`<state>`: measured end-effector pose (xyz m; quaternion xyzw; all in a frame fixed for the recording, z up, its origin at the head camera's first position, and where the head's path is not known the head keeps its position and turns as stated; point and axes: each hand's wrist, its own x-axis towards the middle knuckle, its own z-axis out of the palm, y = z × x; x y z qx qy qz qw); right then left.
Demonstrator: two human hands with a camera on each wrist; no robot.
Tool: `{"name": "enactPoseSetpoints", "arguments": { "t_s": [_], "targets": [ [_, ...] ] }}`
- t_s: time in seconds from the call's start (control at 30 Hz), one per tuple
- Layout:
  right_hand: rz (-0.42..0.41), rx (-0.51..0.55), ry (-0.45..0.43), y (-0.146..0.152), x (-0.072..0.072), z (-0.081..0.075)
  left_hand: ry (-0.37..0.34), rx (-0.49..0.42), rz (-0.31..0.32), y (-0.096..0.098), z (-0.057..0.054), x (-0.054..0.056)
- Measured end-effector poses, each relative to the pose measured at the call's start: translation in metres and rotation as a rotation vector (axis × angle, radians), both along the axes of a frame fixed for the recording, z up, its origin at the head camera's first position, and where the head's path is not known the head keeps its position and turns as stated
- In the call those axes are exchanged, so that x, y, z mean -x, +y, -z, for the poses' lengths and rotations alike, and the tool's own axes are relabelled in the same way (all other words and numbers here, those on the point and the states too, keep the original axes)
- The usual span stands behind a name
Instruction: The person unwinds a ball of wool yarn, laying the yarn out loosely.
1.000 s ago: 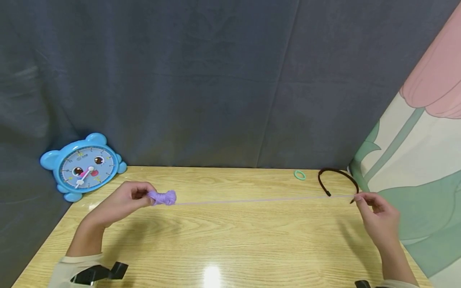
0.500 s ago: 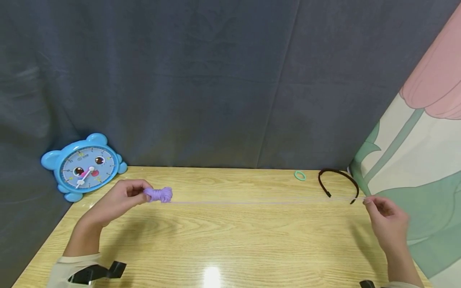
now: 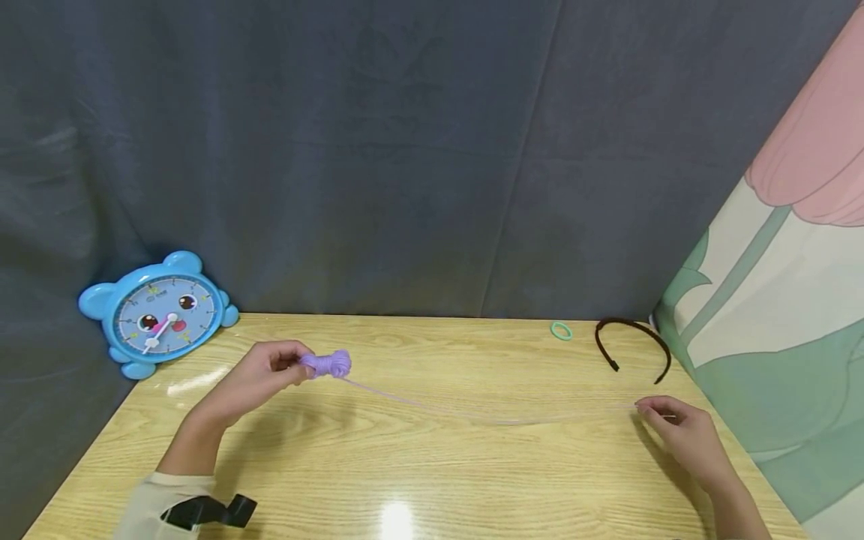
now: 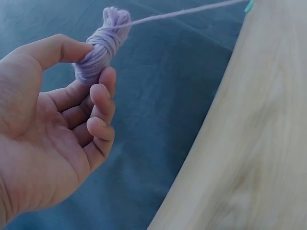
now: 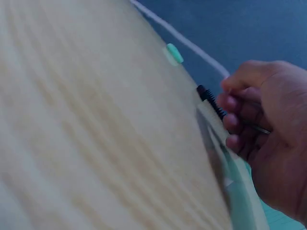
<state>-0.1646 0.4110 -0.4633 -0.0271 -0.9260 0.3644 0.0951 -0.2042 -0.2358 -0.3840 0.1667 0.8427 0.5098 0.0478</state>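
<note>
My left hand [image 3: 259, 379] pinches a small bundle of purple yarn [image 3: 328, 364] between thumb and fingers, held over the left half of the table. In the left wrist view the yarn bundle [image 4: 103, 48] is wound round its middle, and one strand leaves its top. That strand [image 3: 432, 407] runs across to the right and sags in the middle. At the far right my right hand [image 3: 688, 439] pinches the strand between thumb and fingertips. The right wrist view shows the strand [image 5: 187, 42] rising from the fingertips of the right hand [image 5: 273, 110].
A blue bear-shaped clock [image 3: 165, 315] stands at the table's back left corner. Near the back right lie a mint green ring [image 3: 561, 331] and a dark headband [image 3: 634, 324]. Behind the wooden table [image 3: 418, 480] hangs a dark grey curtain [image 3: 378, 165].
The strand was stretched taut and now sags. My right hand first went right, then came back left and lower. My left hand has shifted to the right with the yarn bundle.
</note>
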Motion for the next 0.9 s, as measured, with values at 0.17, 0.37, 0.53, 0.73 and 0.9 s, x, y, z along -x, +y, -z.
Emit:
{"name": "enactPoseSetpoints", "arguments": {
  "t_s": [0.17, 0.37, 0.53, 0.73, 0.9],
  "targets": [
    [-0.046, -0.135, 0.012, -0.005, 0.001, 0.002, 0.004, -0.010, 0.006, 0.009, 0.004, 0.002],
    [-0.087, -0.166, 0.164, -0.027, 0.007, -0.011, -0.003, -0.017, 0.007, 0.013, 0.005, 0.001],
    [-0.183, -0.103, 0.267, -0.063, 0.016, -0.031, -0.002, -0.014, 0.000, 0.015, 0.004, -0.001],
    [-0.305, 0.040, 0.286, -0.118, 0.023, -0.050, 0.008, -0.024, 0.013, 0.018, 0.003, -0.001],
    [-0.431, 0.211, 0.274, -0.163, 0.032, -0.050, 0.013, -0.030, 0.013, 0.019, 0.003, -0.001]
  ]
}}
